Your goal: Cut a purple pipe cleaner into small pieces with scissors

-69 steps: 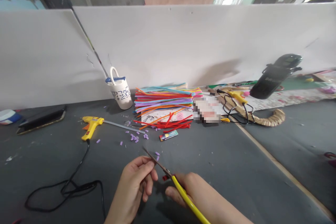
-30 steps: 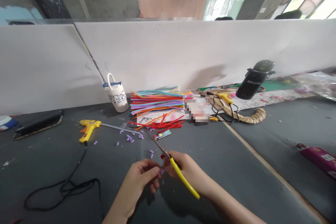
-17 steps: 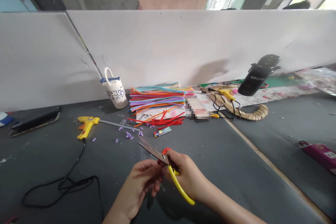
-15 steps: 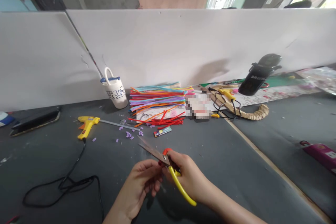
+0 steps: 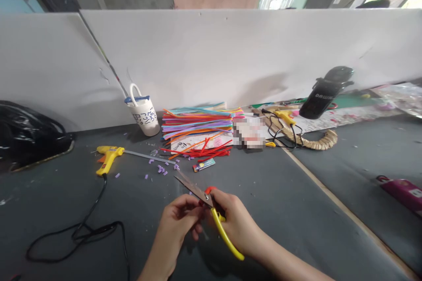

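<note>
My right hand (image 5: 235, 217) is closed round a pair of scissors (image 5: 227, 239) with yellow handles. Their blades point up and to the left, slightly apart, above the dark table. Just left of the pivot, my left hand (image 5: 180, 224) pinches its thumb and fingers together. A small dark red bit shows at its fingertips, too small to name. Beyond the blades lie small purple pieces (image 5: 161, 169) and a small printed packet (image 5: 203, 165). Loose red strips (image 5: 211, 151) lie behind them, in front of a bundle of coloured strips (image 5: 198, 124).
A yellow glue gun (image 5: 109, 158) with a black cord lies left. A white tumbler (image 5: 144, 116) stands by the white partition (image 5: 204, 52). Farther right are a second glue gun (image 5: 285, 117), a black bottle (image 5: 325, 94) and a purple pouch (image 5: 400, 195). Glossy black material (image 5: 29, 136) bulges at far left.
At far left, glossy black material now bulges up where a flat black item and a blue-and-white thing showed. Both hands and the scissors stay nearly in place; the left fingers have shifted slightly.
</note>
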Tool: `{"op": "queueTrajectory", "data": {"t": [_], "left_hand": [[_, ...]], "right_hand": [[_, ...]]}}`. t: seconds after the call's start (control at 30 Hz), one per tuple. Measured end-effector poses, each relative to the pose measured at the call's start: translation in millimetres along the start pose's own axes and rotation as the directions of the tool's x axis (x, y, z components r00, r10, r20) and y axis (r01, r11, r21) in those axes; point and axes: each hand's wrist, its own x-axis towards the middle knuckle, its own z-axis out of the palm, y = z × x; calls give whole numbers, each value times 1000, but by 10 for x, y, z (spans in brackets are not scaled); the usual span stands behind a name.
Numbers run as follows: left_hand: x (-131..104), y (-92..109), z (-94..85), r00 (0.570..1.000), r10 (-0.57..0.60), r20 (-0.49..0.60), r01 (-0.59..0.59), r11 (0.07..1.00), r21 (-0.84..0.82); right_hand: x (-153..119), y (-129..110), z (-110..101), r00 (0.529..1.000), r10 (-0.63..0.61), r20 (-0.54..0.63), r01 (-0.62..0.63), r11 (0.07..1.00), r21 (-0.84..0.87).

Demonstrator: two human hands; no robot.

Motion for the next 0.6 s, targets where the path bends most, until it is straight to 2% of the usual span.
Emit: {"op": "queueTrajectory", "data": {"t": [0.13, 0.3, 0.43, 0.6], "left_hand": [[-3, 52, 8, 999, -12, -36, 12, 1000, -19], [-41, 159, -74, 987, -32, -160, 0, 980, -199], [-93, 211, -95, 981, -15, -194, -43, 956, -290], [-118, 197, -66, 969, 77, -236, -125, 973, -194]], "right_hand": [[-7, -5, -53, 1000, 23, 21, -22, 999, -35], [-37, -90, -170, 997, 16, 78, 5, 965, -262], [-76, -113, -149, 994, 60, 90, -15, 903, -428], [-96, -131, -101, 981, 118, 157, -47, 918, -393]]}}
